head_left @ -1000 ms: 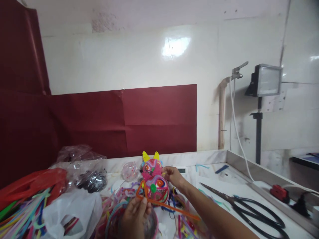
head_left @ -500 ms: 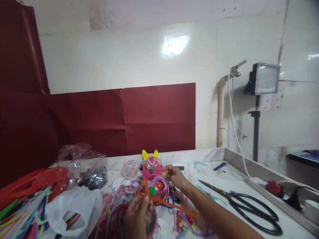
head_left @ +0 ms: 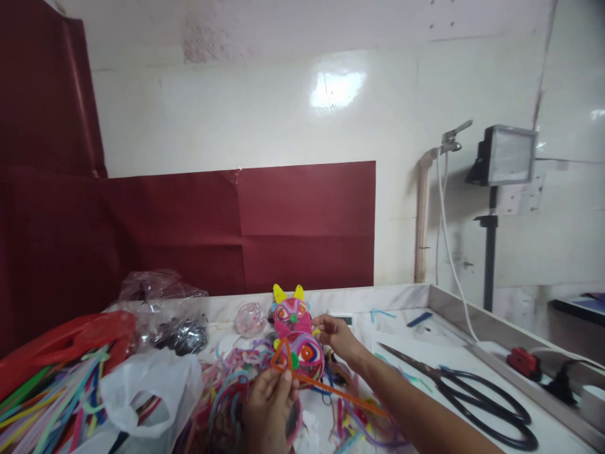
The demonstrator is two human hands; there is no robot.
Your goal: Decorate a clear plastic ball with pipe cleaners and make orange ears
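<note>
My left hand (head_left: 271, 407) pinches an orange pipe cleaner (head_left: 340, 394) at the bottom centre. Its upper part is bent into a pointed loop, and a long straight tail runs to the lower right. Just behind the loop stands a pink face-shaped figure (head_left: 312, 369) with an orange eye and a green nose. A second pink face figure (head_left: 293, 315) with two yellow ears is behind and above it. My right hand (head_left: 333, 334) is at the right side of these figures, thumb and finger closed around a small yellow piece that looks like the front figure's ear.
Coloured pipe cleaners (head_left: 231, 378) lie heaped around my left hand, with more in a bundle (head_left: 51, 397) at the left. A white plastic bag (head_left: 155, 391) and a clear bag (head_left: 161, 302) stand nearby. Large black scissors (head_left: 454, 384) lie at the right, near a power strip (head_left: 501, 356).
The whole view has shifted slightly, so everything appears a little further right. My left hand still holds the orange pipe cleaner, its loop now seen narrower; my right hand stays beside the figures.
</note>
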